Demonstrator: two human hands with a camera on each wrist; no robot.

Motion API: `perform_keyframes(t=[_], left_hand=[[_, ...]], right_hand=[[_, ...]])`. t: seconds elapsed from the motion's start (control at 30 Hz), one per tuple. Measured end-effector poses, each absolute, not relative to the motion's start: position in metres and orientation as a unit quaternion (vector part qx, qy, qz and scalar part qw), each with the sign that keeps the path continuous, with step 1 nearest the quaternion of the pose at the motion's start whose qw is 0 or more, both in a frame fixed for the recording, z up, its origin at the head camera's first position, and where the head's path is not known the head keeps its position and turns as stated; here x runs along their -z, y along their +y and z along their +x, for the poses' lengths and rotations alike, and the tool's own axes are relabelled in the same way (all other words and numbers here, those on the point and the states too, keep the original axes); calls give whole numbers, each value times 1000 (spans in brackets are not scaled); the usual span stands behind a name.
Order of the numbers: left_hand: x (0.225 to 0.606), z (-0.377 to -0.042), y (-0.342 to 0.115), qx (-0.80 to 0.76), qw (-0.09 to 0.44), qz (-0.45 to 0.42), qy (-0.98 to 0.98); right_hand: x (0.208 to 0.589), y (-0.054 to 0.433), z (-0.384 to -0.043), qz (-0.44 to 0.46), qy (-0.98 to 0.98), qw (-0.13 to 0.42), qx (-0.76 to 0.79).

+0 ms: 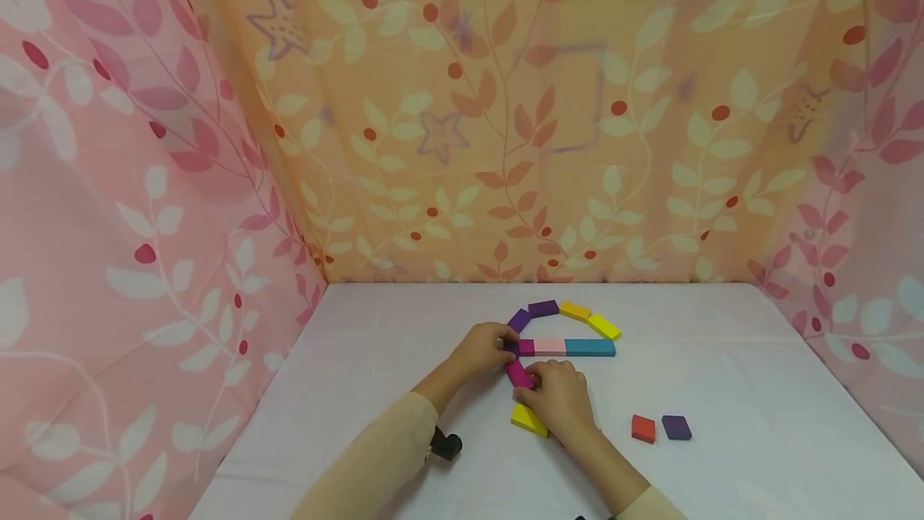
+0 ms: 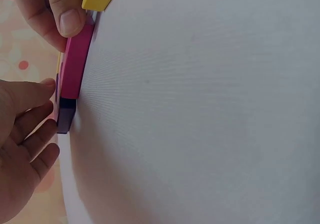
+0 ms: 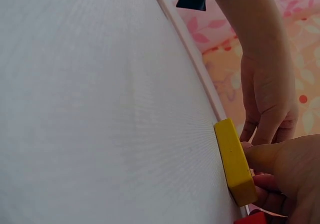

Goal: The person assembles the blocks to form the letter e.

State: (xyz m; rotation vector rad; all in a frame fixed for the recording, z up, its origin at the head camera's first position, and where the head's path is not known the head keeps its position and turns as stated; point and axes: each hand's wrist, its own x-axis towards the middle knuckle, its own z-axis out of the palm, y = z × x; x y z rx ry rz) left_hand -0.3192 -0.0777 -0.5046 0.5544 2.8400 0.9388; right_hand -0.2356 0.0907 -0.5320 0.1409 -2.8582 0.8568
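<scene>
In the head view, my left hand has thumb and a finger about a dark purple block, partly covered by them, at the left end of a straight row. My right hand pinches the near end of a magenta block that slants down from the purple one. In the left wrist view, the magenta block meets the purple block end to end, both on the table. A yellow block lies just below the right hand, which partly hides it; the right wrist view also shows this yellow block.
The row continues with a magenta block, a pink block and a blue block. Above it curves an arc of purple and yellow blocks. Right of the hands lie a red block and a purple block.
</scene>
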Motion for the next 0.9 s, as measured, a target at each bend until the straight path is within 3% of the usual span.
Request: perform_keyframes(t=[0.9], left_hand=[[513,-311,-86,-250,27,271,929]], right_hand=[[496,103,-224,50,-947,16,-316]])
